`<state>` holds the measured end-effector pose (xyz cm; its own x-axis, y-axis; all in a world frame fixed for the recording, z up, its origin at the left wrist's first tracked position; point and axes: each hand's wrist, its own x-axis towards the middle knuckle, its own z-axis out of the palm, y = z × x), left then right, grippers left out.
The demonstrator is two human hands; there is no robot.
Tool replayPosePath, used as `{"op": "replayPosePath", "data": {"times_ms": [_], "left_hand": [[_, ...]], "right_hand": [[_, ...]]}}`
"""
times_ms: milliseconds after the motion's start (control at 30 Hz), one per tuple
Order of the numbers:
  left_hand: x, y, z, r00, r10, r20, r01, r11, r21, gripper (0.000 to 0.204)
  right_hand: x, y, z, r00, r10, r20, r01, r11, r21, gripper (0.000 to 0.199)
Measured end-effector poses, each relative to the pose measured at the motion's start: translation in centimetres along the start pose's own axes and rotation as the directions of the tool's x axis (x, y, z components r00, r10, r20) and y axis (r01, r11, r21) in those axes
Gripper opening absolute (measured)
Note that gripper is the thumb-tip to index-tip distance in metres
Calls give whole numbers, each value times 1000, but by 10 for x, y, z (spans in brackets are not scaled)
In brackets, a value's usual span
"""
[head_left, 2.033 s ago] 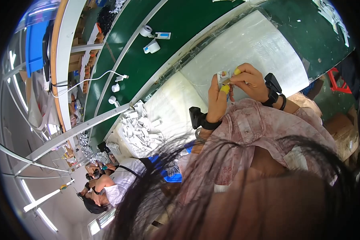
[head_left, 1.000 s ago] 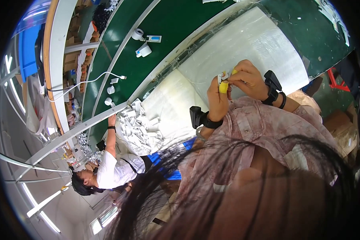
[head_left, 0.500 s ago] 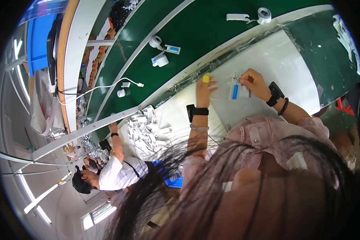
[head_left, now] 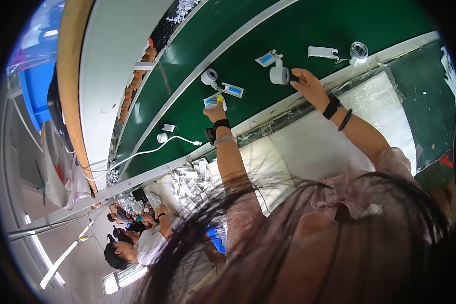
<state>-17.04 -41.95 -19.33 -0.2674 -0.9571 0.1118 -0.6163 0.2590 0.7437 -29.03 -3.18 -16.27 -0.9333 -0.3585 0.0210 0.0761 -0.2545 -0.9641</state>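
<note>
My left hand (head_left: 216, 112), with a yellow covering on one finger, reaches onto the green surface and closes on a white casing (head_left: 211, 101) with a blue strip; its fingers hide part of it. Just beyond lies a white round lamp head (head_left: 209, 77) beside a white bracket with a blue strip (head_left: 232, 90). My right hand (head_left: 309, 87) is further right over the same surface, its fingertips pinched at the side of another white round lamp head (head_left: 278, 75). A bracket with a blue insert (head_left: 266, 59) adjoins that lamp head. Part of the grip is hidden.
Another lamp head (head_left: 358, 52) with a white bracket (head_left: 323, 52) lies at the far right. A white cable (head_left: 180, 138) crosses the green surface (head_left: 258, 45). White parts are heaped (head_left: 190, 180) at left, near a co-worker (head_left: 149, 245). A pale mat (head_left: 319, 137) lies in front of me.
Both hands have moved forward from the pale mat onto the green surface. The blue-strip piece has left the mat. A lamp head with a bracket is now at my right hand.
</note>
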Motion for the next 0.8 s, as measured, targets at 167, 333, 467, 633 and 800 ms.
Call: {"op": "replayPosePath", "data": {"times_ms": [167, 333, 467, 633, 800], "left_hand": [[-15, -10, -31, 985, 168, -37, -172, 969, -179, 82], [-148, 65, -62, 877, -100, 471, 321, 849, -419, 70], [-257, 71, -104, 813, 48, 581, 234, 886, -401, 70], [-381, 84, -127, 622, 199, 758, 178, 906, -383, 83], [-416, 82, -145, 424, 207, 882, 142, 946, -290, 83]], "right_hand": [[-65, -18, -1, 867, 301, 396, -365, 926, 95, 24], [-116, -14, -27, 707, 498, 501, -592, 806, 34, 30], [-134, -29, -22, 678, 533, 505, -625, 780, 16, 35], [-158, -14, -28, 568, 623, 537, -756, 653, 43, 29], [-177, -27, -48, 595, 567, 570, -615, 778, -132, 24]]}}
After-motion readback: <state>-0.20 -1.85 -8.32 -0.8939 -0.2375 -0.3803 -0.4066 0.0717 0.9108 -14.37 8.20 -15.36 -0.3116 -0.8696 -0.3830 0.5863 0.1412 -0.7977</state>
